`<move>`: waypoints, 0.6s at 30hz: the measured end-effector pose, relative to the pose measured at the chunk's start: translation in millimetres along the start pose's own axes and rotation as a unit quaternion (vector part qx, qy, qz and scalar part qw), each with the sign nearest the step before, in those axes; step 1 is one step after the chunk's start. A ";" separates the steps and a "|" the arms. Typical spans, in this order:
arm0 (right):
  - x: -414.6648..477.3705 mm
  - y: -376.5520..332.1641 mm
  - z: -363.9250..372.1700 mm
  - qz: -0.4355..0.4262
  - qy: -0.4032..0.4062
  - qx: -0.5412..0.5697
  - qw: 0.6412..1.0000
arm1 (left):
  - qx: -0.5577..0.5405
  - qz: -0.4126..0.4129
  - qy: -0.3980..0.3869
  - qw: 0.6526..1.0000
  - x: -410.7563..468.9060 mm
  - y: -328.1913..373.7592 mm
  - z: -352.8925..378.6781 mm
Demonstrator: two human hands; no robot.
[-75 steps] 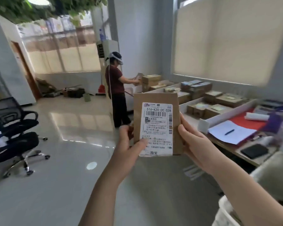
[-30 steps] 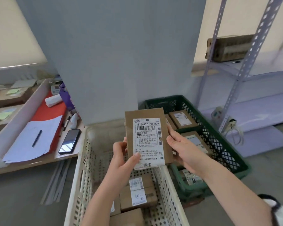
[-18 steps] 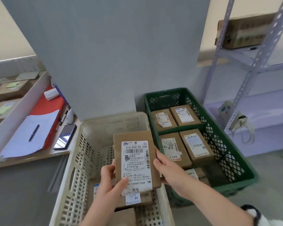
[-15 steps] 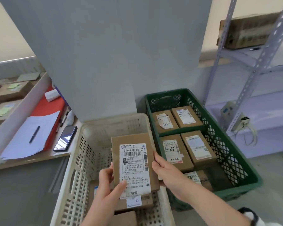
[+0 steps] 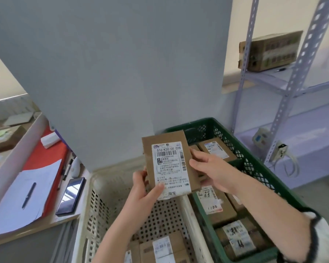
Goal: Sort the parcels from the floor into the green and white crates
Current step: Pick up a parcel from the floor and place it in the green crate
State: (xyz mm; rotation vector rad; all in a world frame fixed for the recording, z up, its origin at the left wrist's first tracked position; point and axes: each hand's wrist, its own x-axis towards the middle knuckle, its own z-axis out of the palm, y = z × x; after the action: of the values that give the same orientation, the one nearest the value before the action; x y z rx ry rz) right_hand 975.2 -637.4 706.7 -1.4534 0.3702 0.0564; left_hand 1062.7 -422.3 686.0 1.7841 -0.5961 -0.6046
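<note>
The parcel (image 5: 167,162) is held upright, label facing the camera, above the adjoining rims of the white crate (image 5: 103,205) and the green crate (image 5: 254,168). The left grip (image 5: 146,188) pinches its lower left corner; the right grip (image 5: 211,169) clasps its right edge.

White crate (image 5: 101,202) open on top: far half bare perforated floor, near end taken by stacked boxes (image 5: 160,249). Green crate (image 5: 254,168) open on top too, floor mostly covered by labelled boxes (image 5: 213,205); near corner blurred, maybe a gap. Rims run side by side, no passage between. Grey wall (image 5: 122,73) closes the far side of both. Shelf upright (image 5: 310,37) stands right of green crate; desk (image 5: 46,223) with phone (image 5: 70,196) at its edge closes the left. Parcel (image 5: 167,164), held by left hand (image 5: 144,190) and right hand (image 5: 211,169), hangs over the rims.
</note>
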 end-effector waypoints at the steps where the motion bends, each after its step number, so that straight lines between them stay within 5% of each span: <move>1: 5.7 -9.9 -8.6 -0.005 0.005 -0.005 1.000 | 0.002 0.006 -0.005 1.000 16.4 6.4 0.4; 10: 104.4 -93.9 -132.9 0.037 0.156 0.036 0.986 | 0.120 0.019 -0.081 0.989 216.6 73.7 26.5; 18: 225.4 -38.1 -235.5 0.134 0.278 0.204 0.929 | 0.217 -0.029 -0.091 0.971 404.5 63.8 85.5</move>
State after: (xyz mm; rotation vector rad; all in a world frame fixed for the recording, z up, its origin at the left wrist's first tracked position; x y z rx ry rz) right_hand 1147.4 -913.4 663.3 -0.9751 0.9847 -0.2093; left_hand 1300.2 -766.8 680.9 2.1751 -0.8542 -0.7228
